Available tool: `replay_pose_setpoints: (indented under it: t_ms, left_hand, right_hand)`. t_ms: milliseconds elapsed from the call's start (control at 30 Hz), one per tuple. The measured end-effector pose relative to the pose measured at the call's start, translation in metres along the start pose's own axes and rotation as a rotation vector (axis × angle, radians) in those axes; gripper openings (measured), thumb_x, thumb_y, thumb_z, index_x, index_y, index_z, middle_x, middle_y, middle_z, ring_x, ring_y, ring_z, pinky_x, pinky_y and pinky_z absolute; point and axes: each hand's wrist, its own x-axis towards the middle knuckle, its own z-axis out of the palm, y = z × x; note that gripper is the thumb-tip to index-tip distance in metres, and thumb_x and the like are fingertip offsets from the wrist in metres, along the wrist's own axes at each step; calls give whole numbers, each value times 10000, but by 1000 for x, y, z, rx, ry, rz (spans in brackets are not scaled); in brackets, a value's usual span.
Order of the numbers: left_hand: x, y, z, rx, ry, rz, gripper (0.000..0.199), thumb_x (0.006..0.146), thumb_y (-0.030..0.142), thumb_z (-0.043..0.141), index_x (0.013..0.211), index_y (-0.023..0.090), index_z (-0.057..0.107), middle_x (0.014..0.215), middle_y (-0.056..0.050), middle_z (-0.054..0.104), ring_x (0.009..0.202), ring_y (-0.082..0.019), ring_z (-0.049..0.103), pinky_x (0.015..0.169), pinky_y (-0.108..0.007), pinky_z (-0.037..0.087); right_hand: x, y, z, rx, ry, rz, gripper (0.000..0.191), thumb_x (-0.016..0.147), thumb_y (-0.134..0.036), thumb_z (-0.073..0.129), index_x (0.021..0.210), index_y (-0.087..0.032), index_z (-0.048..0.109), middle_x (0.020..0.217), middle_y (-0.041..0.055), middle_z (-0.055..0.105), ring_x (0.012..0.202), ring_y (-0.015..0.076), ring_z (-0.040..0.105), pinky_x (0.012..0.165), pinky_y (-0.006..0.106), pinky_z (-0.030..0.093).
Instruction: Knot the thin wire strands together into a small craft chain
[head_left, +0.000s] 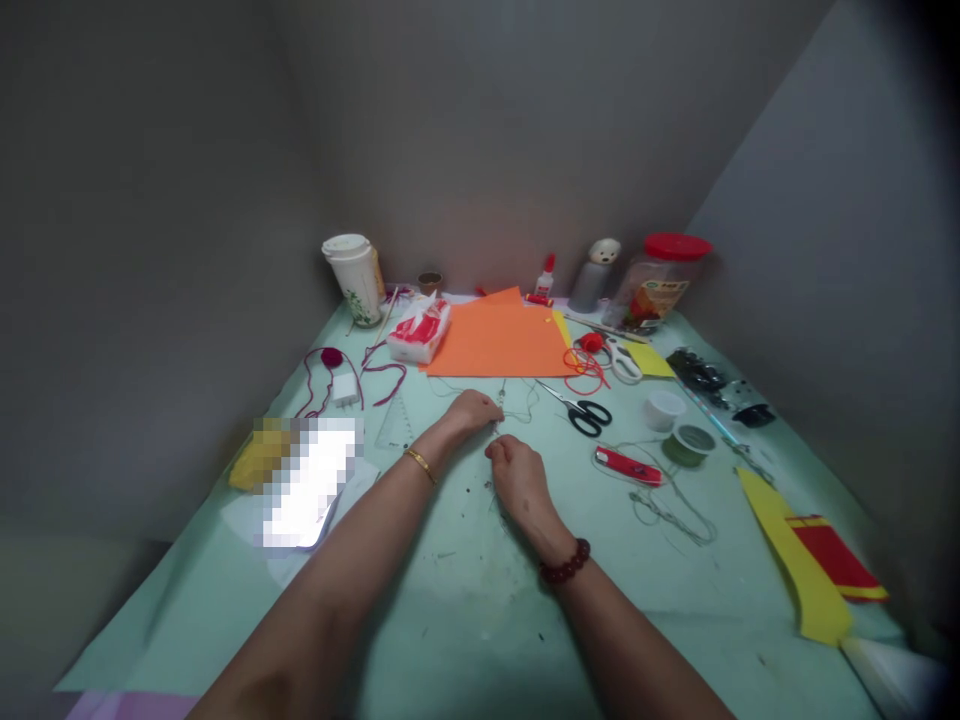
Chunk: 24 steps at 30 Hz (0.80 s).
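Observation:
My left hand (471,412), with a gold bangle (420,465) on its wrist, and my right hand (521,482), with a dark red bead bracelet (564,562), meet at the middle of the pale green mat (457,590). Both pinch a thin pale cord (517,412) that loops away across the mat. The cord is hard to follow between my fingers. Black-handled scissors (581,412) lie just to the right of my hands, and a large orange paper sheet (499,340) lies beyond them.
White-handled scissors (622,360), red string (583,370), a red-packed tissue pack (420,333), a glue bottle (544,278), a lidded jar (660,285), a paper cup (354,280), yellow and red paper (795,560) and a blurred bright phone (307,485) surround my hands. Grey walls rise behind.

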Motion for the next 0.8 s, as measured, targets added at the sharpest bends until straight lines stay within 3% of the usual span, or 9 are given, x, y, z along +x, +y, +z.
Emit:
replay_pose_setpoints:
  t_ms: [200,567,800]
  left_hand:
    - [-3,6,-10,-73,-96,-81,218,623,262,644,542,154,474,389,73,280,391,-49,182,403,-242,123]
    - [-6,10,-4,-22,-71,-69,84,634,221,612,631,137,612,373,71,289,403,-63,220,424,-237,165]
    - [1,2,-7,-52,-167,-30,172,619,301,659,651,139,609,414,66,315,397,-55,210,419,-244,117]
  right_hand:
    - [0,3,0,50,6,-8,209,825,-184,392,699,-173,558,688,62,629,665,160,558,589,229,348]
    - [-11,9,-5,63,-29,-32,234,829,-232,385,614,-198,470,573,7,542,567,144,464,550,238,301]
    - [-20,18,-11,17,-76,-58,234,823,-202,373,649,-194,530,602,14,574,594,151,489,576,246,307]
